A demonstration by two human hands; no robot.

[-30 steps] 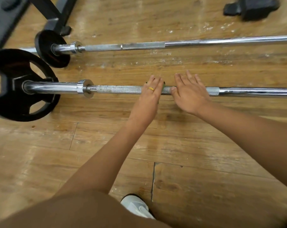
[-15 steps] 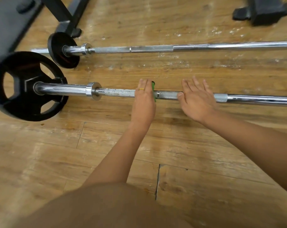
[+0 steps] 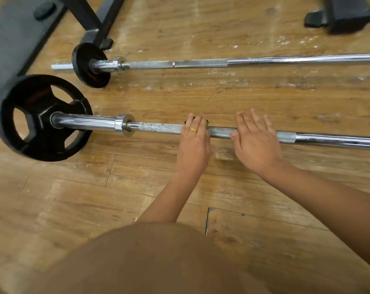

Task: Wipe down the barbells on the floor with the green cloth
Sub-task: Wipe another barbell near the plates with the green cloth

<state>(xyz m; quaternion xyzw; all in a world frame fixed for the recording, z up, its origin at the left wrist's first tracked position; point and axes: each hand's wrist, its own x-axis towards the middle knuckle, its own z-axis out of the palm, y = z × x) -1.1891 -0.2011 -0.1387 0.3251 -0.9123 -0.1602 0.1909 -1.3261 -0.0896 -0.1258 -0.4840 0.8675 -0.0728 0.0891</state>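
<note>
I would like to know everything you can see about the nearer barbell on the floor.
The nearer barbell is a chrome bar lying flat on the wooden floor, running across the picture and leaving the frame at one end. Its sleeve carries one black plate with three openings, beyond a shiny collar. The knurled middle looks dull and speckled. The left hand presses the green cloth on it; the right hand rests flat beside, fingers straight.
</note>
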